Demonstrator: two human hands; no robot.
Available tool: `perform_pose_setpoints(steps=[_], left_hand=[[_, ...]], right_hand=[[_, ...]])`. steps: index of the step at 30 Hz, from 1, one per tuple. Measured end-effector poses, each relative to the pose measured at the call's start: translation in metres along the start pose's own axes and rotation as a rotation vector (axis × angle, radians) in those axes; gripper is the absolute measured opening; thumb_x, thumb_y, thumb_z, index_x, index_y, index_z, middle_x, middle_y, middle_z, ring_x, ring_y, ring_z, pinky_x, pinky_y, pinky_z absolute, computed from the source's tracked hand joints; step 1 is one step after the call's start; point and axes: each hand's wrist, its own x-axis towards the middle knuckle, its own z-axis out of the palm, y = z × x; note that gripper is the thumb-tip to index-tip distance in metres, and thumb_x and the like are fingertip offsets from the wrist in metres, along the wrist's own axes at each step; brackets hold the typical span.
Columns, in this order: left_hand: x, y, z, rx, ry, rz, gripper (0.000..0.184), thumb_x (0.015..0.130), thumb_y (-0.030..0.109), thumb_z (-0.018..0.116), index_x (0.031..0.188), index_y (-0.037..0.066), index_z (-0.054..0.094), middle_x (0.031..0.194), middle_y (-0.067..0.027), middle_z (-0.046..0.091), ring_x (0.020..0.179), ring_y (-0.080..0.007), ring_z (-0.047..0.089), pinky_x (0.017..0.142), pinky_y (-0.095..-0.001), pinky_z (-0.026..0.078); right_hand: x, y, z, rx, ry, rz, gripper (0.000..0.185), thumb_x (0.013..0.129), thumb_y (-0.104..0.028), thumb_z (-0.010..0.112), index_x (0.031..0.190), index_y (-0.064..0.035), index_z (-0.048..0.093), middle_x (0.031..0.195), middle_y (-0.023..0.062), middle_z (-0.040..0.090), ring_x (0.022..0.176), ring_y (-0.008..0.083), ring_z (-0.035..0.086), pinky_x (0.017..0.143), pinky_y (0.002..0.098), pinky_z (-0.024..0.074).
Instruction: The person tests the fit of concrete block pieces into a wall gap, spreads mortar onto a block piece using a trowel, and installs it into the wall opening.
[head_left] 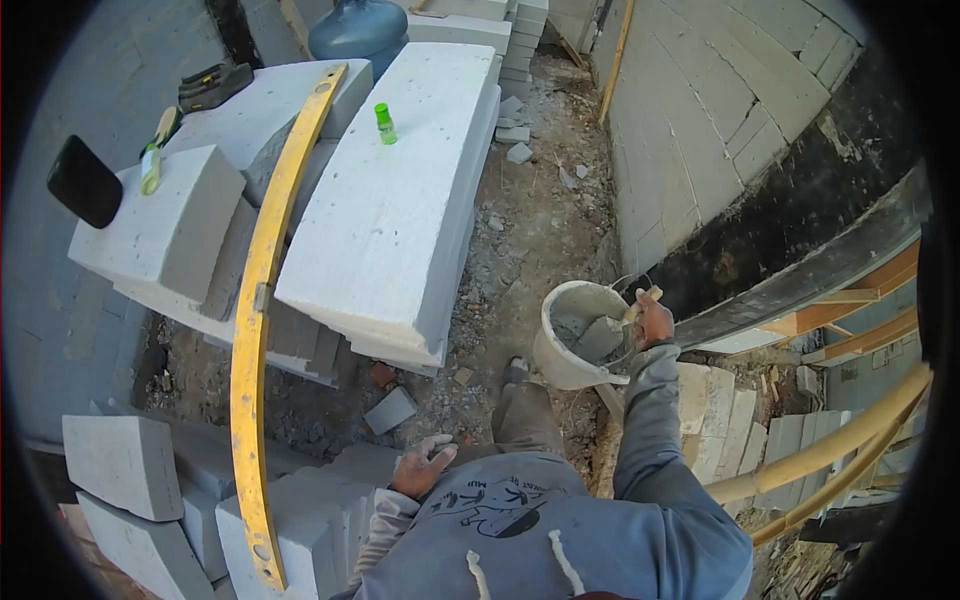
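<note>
My right hand (655, 322) grips the handle of a trowel (601, 339) at the rim of a whitish bucket (567, 375). The trowel's blade is inside the bucket, against grey mortar (572, 322). My left hand (422, 466) hangs low in front of my body, near my leg. It holds nothing, with its fingers loosely apart and dusty. Nearest to it on the ground lies a small broken block piece (390, 410).
A yellow spirit level (257, 300) leans across white block stacks (395, 215). A small green bottle (385, 124), a dark phone-like object (85, 182) and a blue water jug (358, 35) stand around them. A block wall (700, 120) rises at right; bamboo poles (830, 440) cross lower right.
</note>
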Motion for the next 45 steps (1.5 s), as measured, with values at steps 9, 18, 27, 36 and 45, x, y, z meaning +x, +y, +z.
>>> perform_pose_setpoints(steps=[9,18,27,36,45], left_hand=[[0.251,0.129,0.082,0.098,0.171,-0.081,0.046,0.086,0.034,0.059,0.116,-0.001,0.056,0.101,-0.0161,0.064,0.091,-0.022,0.061,0.082,-0.0292,0.045],[0.523,0.278,0.108,0.133,0.289,0.157,0.037,0.087,0.027,0.058,0.113,0.0,0.059,0.092,-0.0098,0.066,0.086,-0.0153,0.061,0.078,-0.0267,0.047],[0.846,0.413,0.123,-0.215,0.255,-0.045,0.027,0.088,0.021,0.059,0.104,-0.001,0.062,0.088,-0.0077,0.066,0.076,-0.0126,0.061,0.07,-0.0272,0.049],[1.08,0.684,0.137,0.105,0.097,0.237,0.031,0.09,0.023,0.055,0.107,-0.003,0.06,0.091,-0.0077,0.066,0.084,-0.0134,0.061,0.077,-0.0262,0.047],[1.237,0.77,0.181,0.237,0.26,0.045,0.032,0.09,0.026,0.055,0.102,-0.003,0.062,0.091,-0.0073,0.066,0.085,-0.0118,0.06,0.077,-0.0253,0.046]], right_hand=[[0.238,-0.061,0.049,-0.026,-0.124,0.166,0.023,0.082,-0.026,0.062,0.078,-0.0039,0.059,0.059,0.0019,0.048,0.039,0.014,0.039,0.037,0.0294,0.0316],[0.424,-0.228,0.104,-0.288,-0.164,0.121,0.03,0.081,-0.035,0.065,0.07,-0.0071,0.063,0.054,-0.0005,0.048,0.041,0.0111,0.039,0.04,0.0288,0.0283],[0.703,-0.35,0.188,-0.443,-0.178,-0.226,0.039,0.083,-0.038,0.059,0.075,-0.0002,0.066,0.064,0.0063,0.061,0.061,0.0189,0.056,0.059,0.0335,0.0412],[0.909,-0.509,0.291,-0.517,-0.264,-0.164,0.045,0.085,-0.042,0.054,0.075,-0.0001,0.066,0.067,0.0123,0.063,0.068,0.0243,0.06,0.065,0.0359,0.0425],[1.178,-0.617,0.433,-0.479,-0.386,-0.123,0.049,0.081,-0.044,0.058,0.076,0.0042,0.064,0.069,0.0138,0.063,0.068,0.0265,0.06,0.066,0.0376,0.0431]])
